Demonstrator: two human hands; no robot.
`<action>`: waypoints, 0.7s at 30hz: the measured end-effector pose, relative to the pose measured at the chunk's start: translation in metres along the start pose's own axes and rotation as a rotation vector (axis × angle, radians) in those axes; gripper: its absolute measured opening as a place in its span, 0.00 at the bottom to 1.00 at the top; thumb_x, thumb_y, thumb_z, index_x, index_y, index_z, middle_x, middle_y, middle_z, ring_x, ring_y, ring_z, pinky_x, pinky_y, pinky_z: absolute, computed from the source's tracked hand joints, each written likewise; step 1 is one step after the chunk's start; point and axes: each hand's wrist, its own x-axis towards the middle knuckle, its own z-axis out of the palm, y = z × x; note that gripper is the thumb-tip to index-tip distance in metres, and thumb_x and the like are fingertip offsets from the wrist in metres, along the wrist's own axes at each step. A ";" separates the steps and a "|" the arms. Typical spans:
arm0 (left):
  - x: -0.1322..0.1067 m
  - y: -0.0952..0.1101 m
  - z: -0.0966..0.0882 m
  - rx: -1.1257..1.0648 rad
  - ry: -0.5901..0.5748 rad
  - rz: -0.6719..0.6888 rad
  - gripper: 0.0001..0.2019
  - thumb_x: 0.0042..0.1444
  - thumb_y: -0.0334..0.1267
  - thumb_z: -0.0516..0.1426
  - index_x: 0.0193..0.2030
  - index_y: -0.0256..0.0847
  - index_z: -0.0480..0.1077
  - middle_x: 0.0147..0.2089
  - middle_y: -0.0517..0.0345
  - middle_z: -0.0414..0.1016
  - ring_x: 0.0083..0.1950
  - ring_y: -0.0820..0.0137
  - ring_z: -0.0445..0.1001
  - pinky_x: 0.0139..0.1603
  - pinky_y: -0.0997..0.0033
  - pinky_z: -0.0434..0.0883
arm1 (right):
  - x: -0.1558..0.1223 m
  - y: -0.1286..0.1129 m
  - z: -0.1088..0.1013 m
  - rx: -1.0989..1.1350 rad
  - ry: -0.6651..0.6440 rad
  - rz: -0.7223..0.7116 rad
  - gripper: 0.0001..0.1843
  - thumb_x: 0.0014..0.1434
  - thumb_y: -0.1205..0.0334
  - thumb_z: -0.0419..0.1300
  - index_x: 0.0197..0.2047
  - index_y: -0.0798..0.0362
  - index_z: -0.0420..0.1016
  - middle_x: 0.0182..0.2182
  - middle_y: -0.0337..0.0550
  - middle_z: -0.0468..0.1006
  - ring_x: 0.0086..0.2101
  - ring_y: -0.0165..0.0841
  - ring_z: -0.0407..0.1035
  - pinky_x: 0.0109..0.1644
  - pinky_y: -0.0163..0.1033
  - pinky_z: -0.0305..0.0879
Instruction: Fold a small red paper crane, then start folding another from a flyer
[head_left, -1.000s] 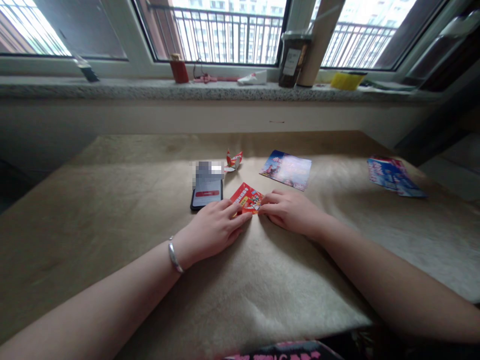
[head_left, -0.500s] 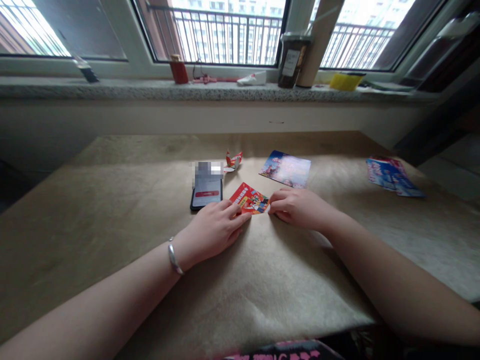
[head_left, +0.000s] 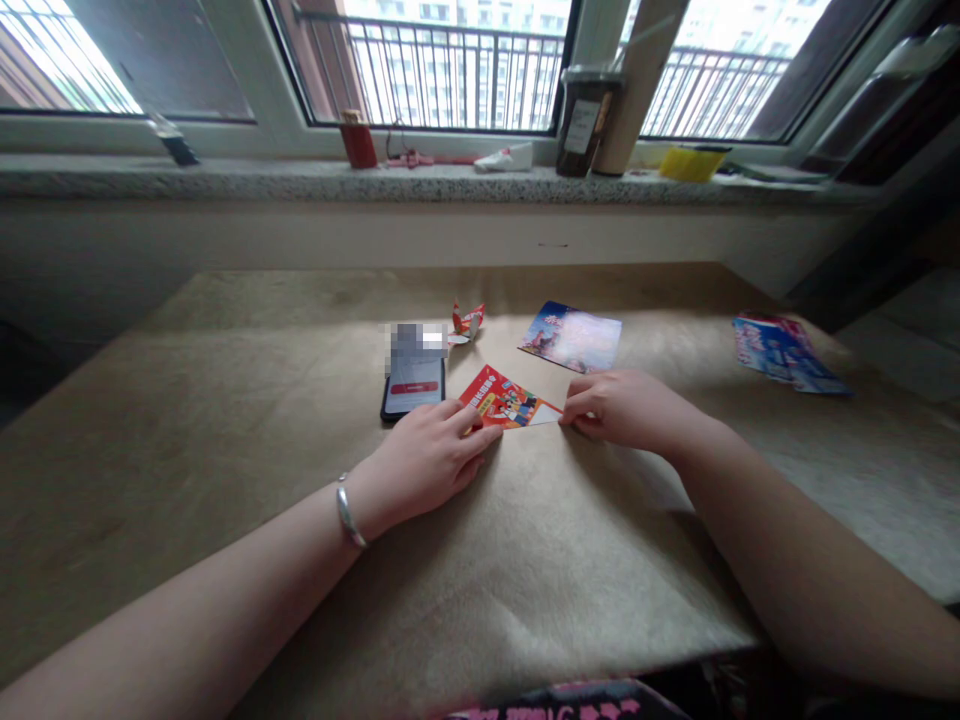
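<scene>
Red printed sheet (head_left: 504,400) lies flat between the hands, a narrow pale tip extending toward the right. Left hand (head_left: 431,452): palm down, fingers extended, resting on the sheet's near-left edge. Right hand (head_left: 619,412): thumb and fingers pinching the sheet's right tip. Phone (head_left: 415,390): just beyond left hand. Small folded red paper (head_left: 469,319): beyond both hands, between them. Blue sheet (head_left: 573,337): beyond right hand. Blue leaflets (head_left: 787,355): well to its right.
</scene>
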 end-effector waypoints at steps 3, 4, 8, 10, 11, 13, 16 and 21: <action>0.000 0.000 0.000 0.001 -0.005 -0.003 0.17 0.61 0.38 0.50 0.56 0.43 0.64 0.48 0.50 0.70 0.48 0.61 0.67 0.46 0.60 0.69 | -0.002 0.002 -0.001 -0.015 -0.011 0.026 0.12 0.51 0.69 0.57 0.32 0.44 0.80 0.32 0.35 0.79 0.31 0.28 0.71 0.30 0.33 0.55; 0.000 0.000 0.000 0.001 -0.002 -0.003 0.17 0.61 0.37 0.50 0.56 0.43 0.64 0.48 0.50 0.70 0.48 0.61 0.67 0.46 0.60 0.68 | -0.002 0.003 -0.002 -0.020 -0.015 0.033 0.12 0.51 0.70 0.57 0.32 0.44 0.80 0.32 0.34 0.79 0.31 0.28 0.71 0.30 0.33 0.55; 0.000 -0.001 0.001 -0.007 0.010 0.002 0.17 0.61 0.37 0.50 0.56 0.43 0.64 0.48 0.50 0.70 0.48 0.62 0.67 0.45 0.61 0.69 | -0.004 0.006 -0.005 -0.036 -0.047 0.043 0.13 0.50 0.70 0.58 0.32 0.44 0.80 0.33 0.34 0.80 0.31 0.28 0.72 0.28 0.33 0.54; -0.001 -0.001 0.001 -0.012 0.007 0.002 0.16 0.61 0.38 0.50 0.56 0.43 0.64 0.48 0.50 0.70 0.48 0.62 0.67 0.45 0.61 0.69 | -0.005 0.008 -0.007 -0.045 -0.063 0.050 0.13 0.50 0.70 0.58 0.32 0.43 0.80 0.33 0.33 0.80 0.31 0.29 0.72 0.28 0.33 0.54; -0.001 -0.001 0.001 -0.014 0.002 0.002 0.16 0.61 0.38 0.49 0.56 0.43 0.64 0.48 0.50 0.70 0.48 0.61 0.67 0.45 0.61 0.69 | -0.006 0.008 -0.007 -0.047 -0.065 0.056 0.13 0.50 0.70 0.58 0.32 0.43 0.80 0.33 0.33 0.80 0.32 0.29 0.72 0.28 0.33 0.54; -0.001 -0.001 0.001 -0.017 -0.010 0.001 0.17 0.62 0.38 0.49 0.56 0.43 0.64 0.48 0.50 0.70 0.48 0.61 0.67 0.45 0.60 0.69 | -0.007 0.010 -0.007 -0.047 -0.066 0.067 0.13 0.50 0.71 0.58 0.32 0.43 0.80 0.34 0.32 0.80 0.32 0.28 0.72 0.28 0.33 0.55; -0.001 -0.002 0.001 -0.019 -0.012 0.000 0.17 0.62 0.37 0.49 0.57 0.43 0.64 0.49 0.50 0.70 0.49 0.61 0.67 0.46 0.59 0.69 | -0.008 0.011 -0.007 -0.049 -0.074 0.071 0.14 0.50 0.71 0.58 0.32 0.42 0.80 0.34 0.32 0.80 0.32 0.29 0.72 0.29 0.33 0.55; -0.001 -0.002 0.002 -0.030 0.020 -0.001 0.16 0.61 0.37 0.50 0.56 0.42 0.65 0.47 0.49 0.70 0.48 0.62 0.67 0.45 0.61 0.69 | -0.008 0.009 -0.009 -0.051 -0.066 0.076 0.14 0.49 0.72 0.58 0.31 0.43 0.80 0.34 0.32 0.80 0.33 0.28 0.72 0.29 0.32 0.56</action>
